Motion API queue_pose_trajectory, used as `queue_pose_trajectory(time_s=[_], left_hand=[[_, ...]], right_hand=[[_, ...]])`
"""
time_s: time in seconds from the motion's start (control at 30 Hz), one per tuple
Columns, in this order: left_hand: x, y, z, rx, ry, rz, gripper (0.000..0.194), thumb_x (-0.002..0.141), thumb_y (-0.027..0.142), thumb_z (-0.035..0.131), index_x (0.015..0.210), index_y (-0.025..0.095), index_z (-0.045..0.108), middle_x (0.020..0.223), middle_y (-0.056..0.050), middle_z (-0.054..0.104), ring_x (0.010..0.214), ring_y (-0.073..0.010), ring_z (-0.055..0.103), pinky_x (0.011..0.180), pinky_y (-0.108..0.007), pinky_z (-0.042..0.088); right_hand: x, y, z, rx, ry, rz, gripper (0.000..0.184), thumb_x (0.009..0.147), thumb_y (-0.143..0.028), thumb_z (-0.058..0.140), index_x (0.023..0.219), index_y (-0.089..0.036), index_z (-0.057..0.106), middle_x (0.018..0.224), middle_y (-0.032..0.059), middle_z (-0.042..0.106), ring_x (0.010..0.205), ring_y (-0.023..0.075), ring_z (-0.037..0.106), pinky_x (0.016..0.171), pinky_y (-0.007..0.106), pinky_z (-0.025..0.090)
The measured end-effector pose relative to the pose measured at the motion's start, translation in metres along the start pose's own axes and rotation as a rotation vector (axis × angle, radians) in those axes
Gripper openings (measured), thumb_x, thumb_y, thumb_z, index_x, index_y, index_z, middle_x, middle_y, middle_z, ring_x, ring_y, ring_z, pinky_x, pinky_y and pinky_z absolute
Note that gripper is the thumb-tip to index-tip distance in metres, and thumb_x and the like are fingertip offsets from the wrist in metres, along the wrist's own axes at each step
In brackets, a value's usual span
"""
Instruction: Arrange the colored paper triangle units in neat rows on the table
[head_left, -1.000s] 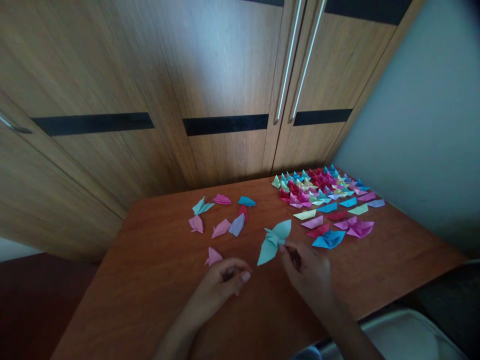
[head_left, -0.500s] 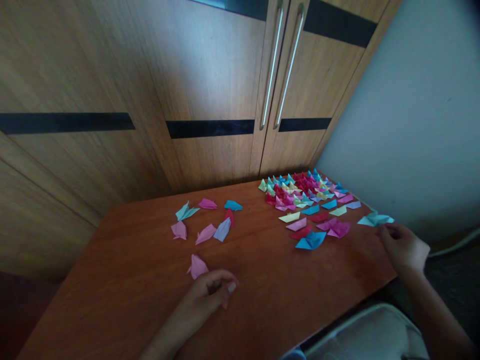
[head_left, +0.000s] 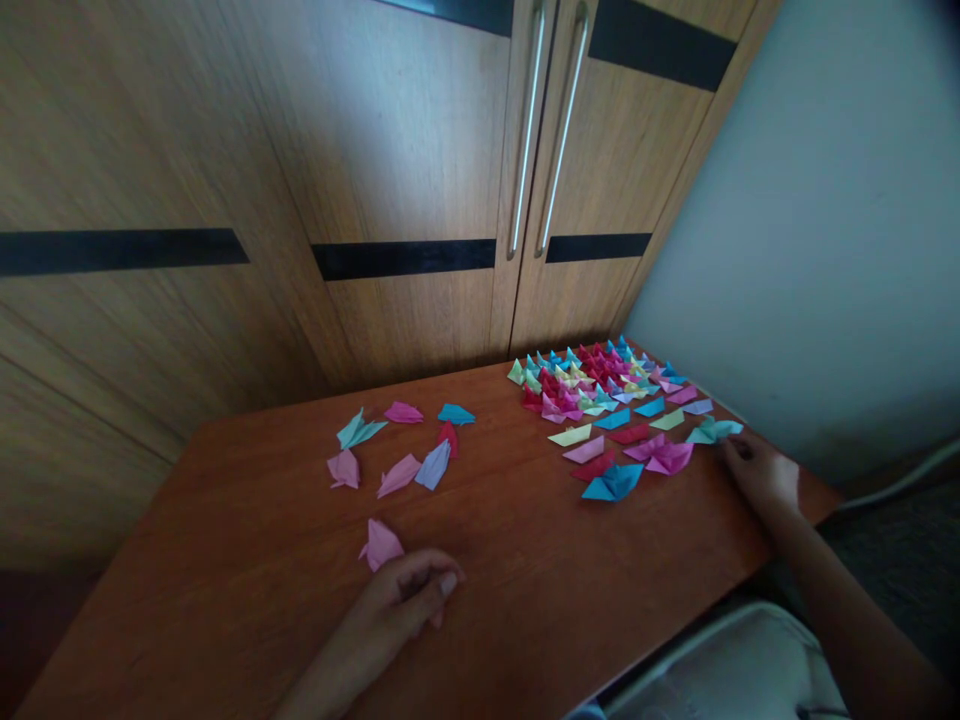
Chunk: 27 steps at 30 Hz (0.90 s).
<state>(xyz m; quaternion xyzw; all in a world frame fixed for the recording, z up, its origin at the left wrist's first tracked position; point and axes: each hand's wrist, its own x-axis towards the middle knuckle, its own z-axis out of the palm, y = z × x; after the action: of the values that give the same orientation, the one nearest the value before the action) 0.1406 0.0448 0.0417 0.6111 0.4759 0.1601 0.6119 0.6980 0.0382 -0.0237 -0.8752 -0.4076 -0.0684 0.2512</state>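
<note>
At the right side of the table, my right hand [head_left: 761, 476] pinches the edge of a mint-green folded paper boat [head_left: 714, 430]. That boat is beside a magenta paper boat [head_left: 664, 455], and a blue paper boat [head_left: 613, 484] lies closer to me. My left hand [head_left: 411, 592] rests on the table with loosely curled fingers, apart from the thumb, and nothing visible in them. Just behind its knuckles is a pink folded paper piece [head_left: 382, 545], partly covered by the hand.
Several small paper boats [head_left: 592, 372] stand in rows at the table's [head_left: 262, 560] back right, with flat folded pieces in front. A loose group of folded papers [head_left: 399, 474] lies on the left. A wooden cabinet [head_left: 420, 320] backs the table; a chair [head_left: 735, 665] is at the front.
My right hand has brought the mint-green paper boat leftward from the table's right edge to beside the magenta one. The left hand stays nearly in place; the view has shifted slightly.
</note>
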Motion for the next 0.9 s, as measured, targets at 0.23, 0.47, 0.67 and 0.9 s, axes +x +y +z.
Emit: queue_pose_trajectory(time_s=[0.23,0.47,0.67,0.9], left_hand=[[0.0,-0.005,0.0,0.007,0.001,-0.013,0.035,0.083,0.049,0.054,0.093,0.018,0.065,0.067,0.002,0.055,0.063,-0.0138,0.049,0.055,-0.023,0.034],[0.001,-0.002,0.0,0.009,0.005,-0.007,0.037,0.082,0.052,0.054,0.09,0.018,0.066,0.067,0.002,0.055,0.063,-0.014,0.05,0.055,-0.023,0.035],[0.0,-0.004,-0.002,-0.003,-0.008,0.008,0.036,0.083,0.052,0.054,0.091,0.019,0.066,0.064,0.003,0.054,0.062,-0.0135,0.048,0.055,-0.022,0.034],[0.002,-0.008,-0.002,-0.014,-0.013,0.034,0.036,0.084,0.052,0.054,0.092,0.019,0.066,0.065,0.002,0.056,0.061,-0.0131,0.049,0.056,-0.023,0.034]], right_hand=[[0.002,-0.001,0.002,0.012,-0.01,0.013,0.023,0.076,-0.038,0.059,0.088,-0.019,0.066,0.084,0.0094,0.069,0.076,0.0243,0.062,0.066,0.031,0.04],[0.002,-0.001,0.001,0.039,-0.029,0.034,0.024,0.075,-0.038,0.061,0.089,-0.02,0.067,0.084,0.0096,0.07,0.082,0.0269,0.063,0.07,0.032,0.04],[0.003,-0.003,-0.002,0.047,-0.043,0.044,0.023,0.074,-0.038,0.061,0.088,-0.02,0.067,0.082,0.0089,0.07,0.082,0.0256,0.064,0.07,0.031,0.041],[0.0,-0.013,-0.005,0.03,-0.026,0.043,0.017,0.074,-0.036,0.062,0.081,-0.021,0.065,0.081,0.0083,0.068,0.077,0.0251,0.061,0.067,0.032,0.039]])
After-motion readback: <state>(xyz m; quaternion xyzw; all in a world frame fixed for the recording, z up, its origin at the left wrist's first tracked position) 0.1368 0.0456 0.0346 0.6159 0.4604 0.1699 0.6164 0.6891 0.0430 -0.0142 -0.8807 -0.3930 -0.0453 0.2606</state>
